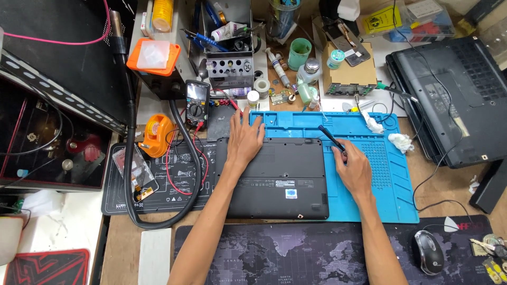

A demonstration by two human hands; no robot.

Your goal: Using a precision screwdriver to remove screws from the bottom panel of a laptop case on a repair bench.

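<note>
- Cluttered tabletop (132,232) with a blue repair mat (391,184).
- Black laptop (277,179) lies bottom-up, partly on the mat.
- Left hand (245,140) rests flat and empty on its rear corner.
- Right hand (353,169) grips a screwdriver (331,138) beside the right edge.
- Advice: keep steady downward pressure while the tip seats squarely.

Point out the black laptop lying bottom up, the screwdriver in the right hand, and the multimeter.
black laptop (280,179): head view, middle of its underside.
screwdriver (328,135): head view, black handle.
multimeter (197,108): head view, its dial.
</note>
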